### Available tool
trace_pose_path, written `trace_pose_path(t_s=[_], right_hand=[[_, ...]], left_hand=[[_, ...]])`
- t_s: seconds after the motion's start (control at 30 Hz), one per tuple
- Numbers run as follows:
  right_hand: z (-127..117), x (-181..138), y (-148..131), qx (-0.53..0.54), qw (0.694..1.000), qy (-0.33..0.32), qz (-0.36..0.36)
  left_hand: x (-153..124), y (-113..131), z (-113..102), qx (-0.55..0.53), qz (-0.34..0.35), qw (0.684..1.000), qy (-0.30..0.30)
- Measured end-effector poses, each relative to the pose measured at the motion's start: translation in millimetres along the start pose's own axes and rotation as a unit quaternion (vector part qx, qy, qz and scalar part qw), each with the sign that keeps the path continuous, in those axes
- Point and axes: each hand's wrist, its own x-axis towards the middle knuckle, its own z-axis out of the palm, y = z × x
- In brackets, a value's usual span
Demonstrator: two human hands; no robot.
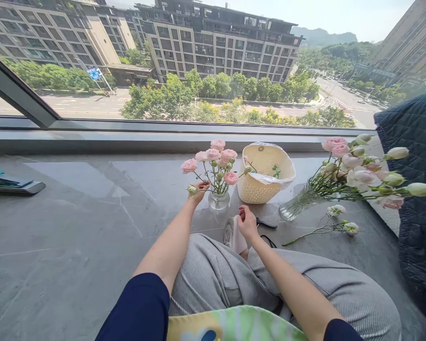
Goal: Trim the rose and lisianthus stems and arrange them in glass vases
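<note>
So far, upright vase: your small glass vase [218, 200] stands on the grey stone sill [92, 213], filled with a loose bunch of pink roses [216, 158].
Left hand: your left hand [200, 192] sits at the bunch's outer edge, its fingers curled closed around a stem just below a pale bud [192, 190].
Right hand: your right hand [247, 223] hovers over your white sock [237, 237], fingertips [244, 211] pinched together; nothing shows between them.
Beside it: black-handled scissors [266, 223] lie just to the right of that hand.
Not yet arranged: a second glass vase [298, 203] lies tipped on its side, with long-stemmed pink and cream lisianthus [362, 173] in its mouth; a loose cut stem [323, 229] lies on the sill below it.
Behind: a cream woven basket [266, 173] stands open against the window, a plastic liner [270, 179] inside.
</note>
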Motion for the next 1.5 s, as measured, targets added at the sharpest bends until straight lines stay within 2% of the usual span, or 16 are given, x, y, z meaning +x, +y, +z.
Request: trace_pose_path(t_s=[0.13, 0.27, 0.43, 0.5, 0.6, 0.67, 0.73, 0.8, 0.9, 1.07, 1.17, 1.23, 1.3, 1.37, 1.43, 1.5], right_hand=[[-10, 7, -22, 0.016, 0.999, 0.017, -0.038], [-38, 12, -43, 0.017, 0.994, 0.022, -0.101], [-96, 6, -56, -0.017, 0.987, -0.015, -0.158], [-118, 5, -56, -0.034, 0.984, -0.036, -0.173], [-142, 7, -49, -0.056, 0.984, -0.045, -0.165], [-154, 4, -39, -0.051, 0.989, -0.043, -0.135], [-166, -2, -28, -0.042, 0.995, -0.030, -0.090], [-174, -7, -18, -0.053, 0.997, -0.005, -0.052], [-175, -8, -6, -0.086, 0.991, -0.017, -0.100], [-162, -8, -3, -0.100, 0.977, -0.040, -0.184], [-154, -12, -11, -0.112, 0.972, -0.047, -0.202], [-147, -13, -23, -0.117, 0.969, -0.050, -0.210], [-137, -11, -41, -0.114, 0.968, -0.048, -0.220], [-121, -7, -65, -0.089, 0.970, -0.048, -0.223], [-101, 1, -91, -0.045, 0.973, -0.044, -0.222], [-80, 11, -118, -0.007, 0.973, -0.038, -0.227]], left_hand=[[-21, 9, -14, 0.123, -0.068, 0.985, -0.103], [-48, 31, -20, 0.214, -0.138, 0.924, -0.286], [-75, 56, -4, 0.194, -0.099, 0.851, -0.478], [-78, 58, 0, 0.192, -0.066, 0.857, -0.474], [-79, 62, 2, 0.234, 0.004, 0.879, -0.416], [-88, 73, 7, 0.307, 0.057, 0.862, -0.399], [-102, 92, 18, 0.419, 0.122, 0.800, -0.411], [-114, 110, 34, 0.438, 0.120, 0.796, -0.401], [-113, 119, 52, 0.442, 0.098, 0.800, -0.395], [-115, 122, 44, 0.419, 0.116, 0.813, -0.386], [-137, 134, 23, 0.375, 0.205, 0.847, -0.317], [-156, 139, 5, 0.284, 0.273, 0.897, -0.203], [-171, 139, -15, 0.143, 0.293, 0.943, -0.068], [-177, 131, -33, -0.003, 0.266, 0.960, 0.089], [-173, 118, -47, -0.132, 0.203, 0.945, 0.221], [-162, 103, -56, -0.222, 0.137, 0.921, 0.290]])
